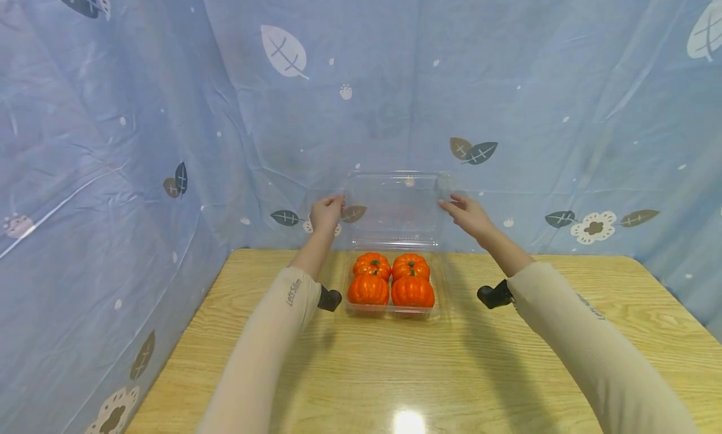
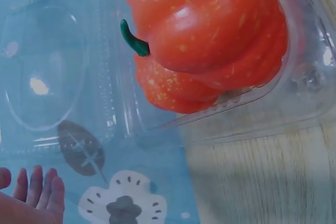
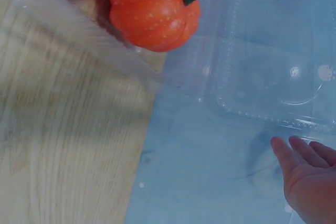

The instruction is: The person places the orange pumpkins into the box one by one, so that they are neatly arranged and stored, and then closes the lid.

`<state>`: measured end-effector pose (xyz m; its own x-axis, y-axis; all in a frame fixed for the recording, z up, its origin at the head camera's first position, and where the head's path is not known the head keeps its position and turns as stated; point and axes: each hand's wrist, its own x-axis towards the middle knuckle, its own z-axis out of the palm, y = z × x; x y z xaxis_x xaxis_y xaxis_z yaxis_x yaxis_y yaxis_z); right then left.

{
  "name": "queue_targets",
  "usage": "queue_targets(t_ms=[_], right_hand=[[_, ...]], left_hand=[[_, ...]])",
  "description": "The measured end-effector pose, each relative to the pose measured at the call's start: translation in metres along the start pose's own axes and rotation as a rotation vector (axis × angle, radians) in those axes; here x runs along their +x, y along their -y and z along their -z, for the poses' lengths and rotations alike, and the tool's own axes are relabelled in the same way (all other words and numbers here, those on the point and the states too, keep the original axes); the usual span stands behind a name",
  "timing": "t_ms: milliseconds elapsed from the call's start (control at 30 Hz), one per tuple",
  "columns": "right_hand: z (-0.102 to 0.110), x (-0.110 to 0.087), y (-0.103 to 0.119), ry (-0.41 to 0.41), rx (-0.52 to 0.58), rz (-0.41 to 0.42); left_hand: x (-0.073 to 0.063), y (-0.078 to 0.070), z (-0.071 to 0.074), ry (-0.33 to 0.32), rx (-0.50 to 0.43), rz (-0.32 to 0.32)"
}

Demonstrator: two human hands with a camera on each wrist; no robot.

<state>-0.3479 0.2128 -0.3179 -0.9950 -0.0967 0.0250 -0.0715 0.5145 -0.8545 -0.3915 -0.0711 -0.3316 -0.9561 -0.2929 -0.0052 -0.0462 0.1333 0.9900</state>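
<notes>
A clear plastic clamshell box (image 1: 395,310) lies on the table with its hinged lid (image 1: 397,202) standing up at the back. Inside sit several small orange pumpkins (image 1: 368,290) with green stems, arranged in two rows. My left hand (image 1: 327,214) is beside the lid's left edge; the left wrist view has its fingers (image 2: 35,187) extended and a little apart from the plastic. On the other side, my right hand (image 1: 467,214) reaches toward the lid's right edge. Its fingers are stretched out, fingertips (image 3: 278,142) right at the rim in the right wrist view.
The box stands near the back of a light wooden table (image 1: 372,371). Behind and along the sides hangs a blue curtain (image 1: 383,95) with leaf and flower prints, close behind the raised lid. A dark wrist-mounted camera (image 1: 495,295) sticks out from the right sleeve.
</notes>
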Motion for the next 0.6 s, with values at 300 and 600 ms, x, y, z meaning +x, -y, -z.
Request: queue_targets(t_ms=[300, 600], right_hand=[[0.0, -0.01, -0.003, 0.0, 0.188, 0.024], [-0.004, -0.026, -0.003, -0.008, 0.232, 0.034]], left_hand=[[-0.006, 0.001, 0.005, 0.075, -0.143, 0.021], [-0.011, 0.006, 0.015, 0.121, -0.202, 0.069]])
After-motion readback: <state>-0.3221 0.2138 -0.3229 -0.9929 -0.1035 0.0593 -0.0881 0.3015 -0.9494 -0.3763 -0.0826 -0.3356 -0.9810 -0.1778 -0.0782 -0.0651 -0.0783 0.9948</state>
